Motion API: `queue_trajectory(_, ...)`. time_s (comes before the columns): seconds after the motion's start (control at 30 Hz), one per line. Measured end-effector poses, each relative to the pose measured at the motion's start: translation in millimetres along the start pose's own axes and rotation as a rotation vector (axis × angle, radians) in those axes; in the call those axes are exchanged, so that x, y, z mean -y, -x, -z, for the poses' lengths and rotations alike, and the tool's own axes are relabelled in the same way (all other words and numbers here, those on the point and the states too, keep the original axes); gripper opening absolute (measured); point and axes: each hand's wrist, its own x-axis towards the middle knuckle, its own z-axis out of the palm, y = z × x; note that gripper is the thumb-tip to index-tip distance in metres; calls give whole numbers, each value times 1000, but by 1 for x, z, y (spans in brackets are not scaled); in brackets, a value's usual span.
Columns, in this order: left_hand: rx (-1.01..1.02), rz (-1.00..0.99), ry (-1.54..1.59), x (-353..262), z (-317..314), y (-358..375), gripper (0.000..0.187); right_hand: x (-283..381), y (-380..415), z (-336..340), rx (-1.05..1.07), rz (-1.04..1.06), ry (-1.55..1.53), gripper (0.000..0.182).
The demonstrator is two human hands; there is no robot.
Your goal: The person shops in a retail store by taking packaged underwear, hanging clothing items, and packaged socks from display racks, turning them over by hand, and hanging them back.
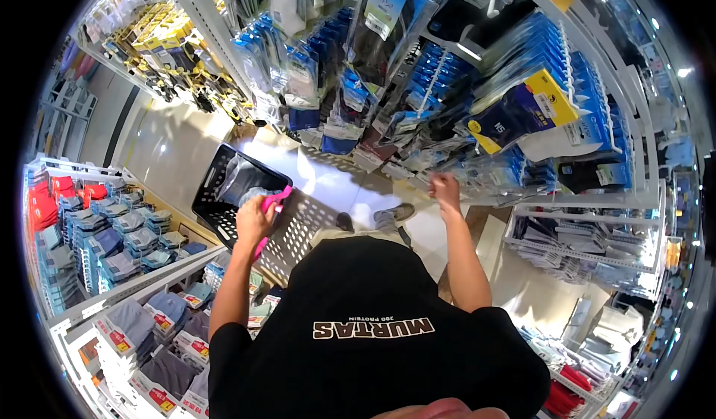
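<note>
My left hand (255,219) is closed round the pink handle (279,197) of a black shopping basket (207,188). Inside the basket lie some clear plastic packages (242,182). My right hand (445,189) is raised in front of the hanging packs, its fingers curled; whether it holds anything is too small to tell. Nearest to it are clear packages (447,158) on the lower part of the rack. Above and to the right hangs a yellow and navy pack (526,111) among many blue-topped packs (541,57).
A white rack (224,46) with hanging packs runs across the front. Shelves of folded clothes (123,244) stand at the left, and a lower rack (582,244) of hanging goods is at the right. Tiled floor (358,195) shows round my feet.
</note>
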Motion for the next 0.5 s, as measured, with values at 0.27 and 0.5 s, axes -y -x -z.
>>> queue_trajectory(0.27, 4, 44, -89, 40, 31, -38, 32, 89, -12, -79, -150, 627, 186, 70)
queue_trajectory(0.5, -79, 111, -153, 57, 43, -51, 38, 82, -55, -84, -166, 663, 12, 66)
